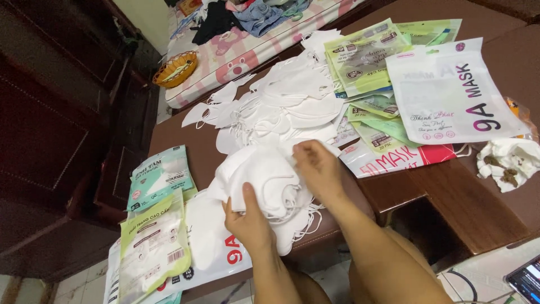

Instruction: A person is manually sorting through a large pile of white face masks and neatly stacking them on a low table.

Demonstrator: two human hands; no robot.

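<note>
My left hand (pixel 248 220) grips the near edge of a stack of white face masks (pixel 264 174) with its thumb on top, at the front of the brown table (pixel 450 197). My right hand (pixel 318 163) pinches the top masks of that stack at its right side. Elastic ear loops hang from the stack over the table edge. Behind the stack a broad heap of loose white masks (pixel 287 101) is spread across the table's middle.
Filled green mask packets (pixel 157 236) and a white pouch lie at front left. Empty green and white pouches (pixel 444 90) pile up at the right. A crumpled dirty tissue (pixel 509 160) lies far right, an orange basket (pixel 175 67) on a bed behind, a phone (pixel 526 278) at the lower right.
</note>
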